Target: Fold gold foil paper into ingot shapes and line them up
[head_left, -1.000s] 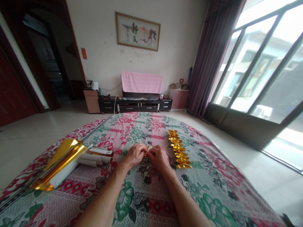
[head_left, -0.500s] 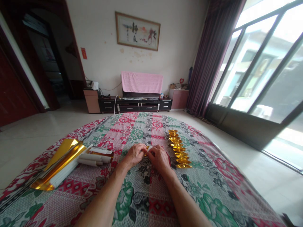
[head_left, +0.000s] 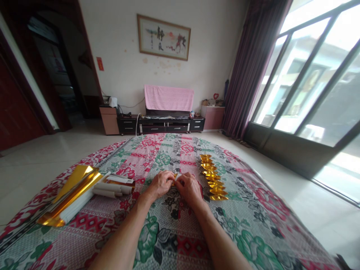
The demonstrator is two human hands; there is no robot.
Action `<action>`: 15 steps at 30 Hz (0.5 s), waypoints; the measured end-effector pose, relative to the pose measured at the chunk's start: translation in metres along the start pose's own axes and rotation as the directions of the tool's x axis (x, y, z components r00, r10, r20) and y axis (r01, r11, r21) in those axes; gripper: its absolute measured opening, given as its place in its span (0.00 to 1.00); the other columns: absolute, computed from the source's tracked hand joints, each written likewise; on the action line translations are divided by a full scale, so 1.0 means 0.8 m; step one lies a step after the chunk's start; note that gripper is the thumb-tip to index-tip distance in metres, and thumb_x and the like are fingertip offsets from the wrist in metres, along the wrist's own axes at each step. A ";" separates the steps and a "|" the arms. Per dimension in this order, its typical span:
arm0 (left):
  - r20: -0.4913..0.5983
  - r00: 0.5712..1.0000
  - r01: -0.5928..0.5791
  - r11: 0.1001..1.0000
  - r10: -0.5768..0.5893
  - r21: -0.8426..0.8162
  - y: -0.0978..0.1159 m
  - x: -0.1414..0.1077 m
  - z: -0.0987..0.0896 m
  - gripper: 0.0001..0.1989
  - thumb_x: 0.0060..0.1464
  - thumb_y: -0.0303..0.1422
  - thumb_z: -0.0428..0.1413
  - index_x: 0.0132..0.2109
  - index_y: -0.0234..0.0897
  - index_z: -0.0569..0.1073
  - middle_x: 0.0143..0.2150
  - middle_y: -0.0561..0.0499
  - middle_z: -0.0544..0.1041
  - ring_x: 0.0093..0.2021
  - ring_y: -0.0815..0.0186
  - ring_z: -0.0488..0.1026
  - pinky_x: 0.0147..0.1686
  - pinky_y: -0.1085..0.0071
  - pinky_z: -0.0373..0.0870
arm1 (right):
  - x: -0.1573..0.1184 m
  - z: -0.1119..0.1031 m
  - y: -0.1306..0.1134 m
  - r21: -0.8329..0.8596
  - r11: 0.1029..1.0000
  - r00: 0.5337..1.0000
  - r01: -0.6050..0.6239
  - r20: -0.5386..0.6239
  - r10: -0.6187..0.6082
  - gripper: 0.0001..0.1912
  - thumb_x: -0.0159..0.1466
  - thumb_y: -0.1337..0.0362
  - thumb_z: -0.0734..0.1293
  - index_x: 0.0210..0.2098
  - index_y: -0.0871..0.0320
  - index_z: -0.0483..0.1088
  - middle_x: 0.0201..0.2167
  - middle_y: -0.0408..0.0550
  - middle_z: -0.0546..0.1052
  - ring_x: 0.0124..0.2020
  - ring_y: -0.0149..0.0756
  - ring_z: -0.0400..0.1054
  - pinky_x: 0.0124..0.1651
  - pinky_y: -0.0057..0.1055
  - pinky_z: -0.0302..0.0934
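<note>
Close together over the middle of the table, my left hand (head_left: pixel 162 183) and my right hand (head_left: pixel 189 186) pinch a small piece of gold and white foil paper (head_left: pixel 177 176) between them. Fingers cover most of this piece, so its folded shape cannot be made out. To the right of my right hand stands a row of several folded gold paper ingots (head_left: pixel 216 183), lined up away from me. On the left lie a stack of gold foil sheets (head_left: pixel 77 200) and several rolled or folded white-backed papers (head_left: pixel 112 186), apart from my left hand.
A flowered cloth (head_left: pixel 157 240) in red, green and grey covers the round table. Past its far edge stand a low black cabinet (head_left: pixel 165 126) and a television under a pink cloth (head_left: pixel 168 98). Glass doors (head_left: pixel 306 86) and a purple curtain (head_left: pixel 253 56) are on the right.
</note>
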State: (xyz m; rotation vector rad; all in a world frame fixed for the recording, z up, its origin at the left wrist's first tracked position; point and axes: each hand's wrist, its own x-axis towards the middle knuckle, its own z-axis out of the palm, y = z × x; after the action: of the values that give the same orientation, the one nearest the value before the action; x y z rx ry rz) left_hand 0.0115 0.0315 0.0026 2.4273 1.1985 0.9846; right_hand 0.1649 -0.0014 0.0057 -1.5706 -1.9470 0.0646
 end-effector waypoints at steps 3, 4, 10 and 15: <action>0.002 1.000 -0.004 1.000 0.004 -0.012 -0.002 0.000 0.001 0.10 0.48 0.21 0.49 0.32 0.38 0.72 0.40 0.50 0.76 0.44 0.65 0.70 0.49 0.67 0.64 | 0.000 0.000 0.000 -0.001 1.000 1.000 0.005 0.000 -0.005 0.09 0.61 0.60 0.63 0.29 0.55 0.72 0.31 0.45 0.71 0.33 0.30 0.65 0.34 0.24 0.51; -0.003 1.000 -0.004 1.000 0.004 -0.012 -0.002 0.000 0.002 0.10 0.47 0.21 0.50 0.32 0.38 0.72 0.40 0.50 0.76 0.44 0.65 0.70 0.49 0.67 0.64 | 0.001 0.000 0.000 -0.001 1.000 1.000 0.005 0.001 -0.005 0.09 0.61 0.60 0.63 0.29 0.55 0.72 0.31 0.45 0.71 0.33 0.30 0.65 0.34 0.24 0.51; -0.066 0.998 -0.007 0.991 0.016 0.134 0.004 -0.003 0.002 0.07 0.48 0.23 0.51 0.30 0.36 0.73 0.36 0.48 0.73 0.41 0.63 0.69 0.45 0.66 0.65 | 0.001 0.002 0.001 0.011 1.000 1.000 -0.004 0.007 0.004 0.08 0.60 0.62 0.63 0.28 0.55 0.72 0.31 0.44 0.71 0.33 0.30 0.64 0.34 0.24 0.50; 0.012 1.000 -0.003 0.991 0.001 0.132 0.002 -0.003 0.001 0.10 0.50 0.24 0.50 0.30 0.36 0.76 0.31 0.49 0.73 0.33 0.68 0.70 0.37 0.72 0.66 | 0.000 0.000 0.000 0.015 1.000 1.000 -0.002 0.003 0.002 0.08 0.60 0.62 0.63 0.28 0.56 0.72 0.31 0.44 0.71 0.33 0.29 0.64 0.35 0.23 0.50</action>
State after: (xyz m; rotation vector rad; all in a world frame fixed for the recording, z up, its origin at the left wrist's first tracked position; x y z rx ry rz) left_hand 0.0118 0.0285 0.0017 2.5317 1.2961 0.9171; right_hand 0.1648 -0.0011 0.0056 -1.5634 -1.9432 0.0818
